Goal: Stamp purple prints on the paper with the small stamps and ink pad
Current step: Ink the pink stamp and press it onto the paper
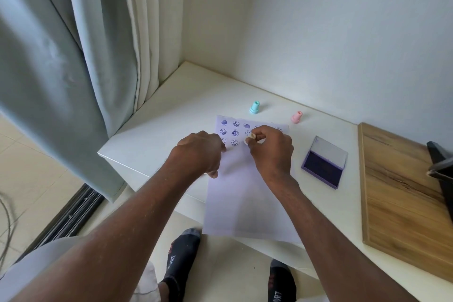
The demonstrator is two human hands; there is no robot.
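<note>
A white sheet of paper (pixel 245 198) lies on the white table (pixel 171 115), its near end hanging over the table's front edge. Several purple smiley and heart prints (pixel 234 133) fill its far end in rows. My right hand (pixel 270 149) pinches a small cream stamp (pixel 250 139) and holds it down on the paper in the third row. My left hand (pixel 202 152) rests on the paper's left edge, fingers bent down against it. A teal stamp (pixel 255 107) and a pink stamp (pixel 296 117) stand beyond the paper. The open purple ink pad (pixel 323 169) lies to the right.
A wooden board (pixel 397 191) lies at the table's right side with a dark object (pixel 441 167) on it. White walls close the corner behind the table. A grey-green curtain (pixel 61 68) hangs at the left. My feet in dark socks (pixel 181 257) stand below the table edge.
</note>
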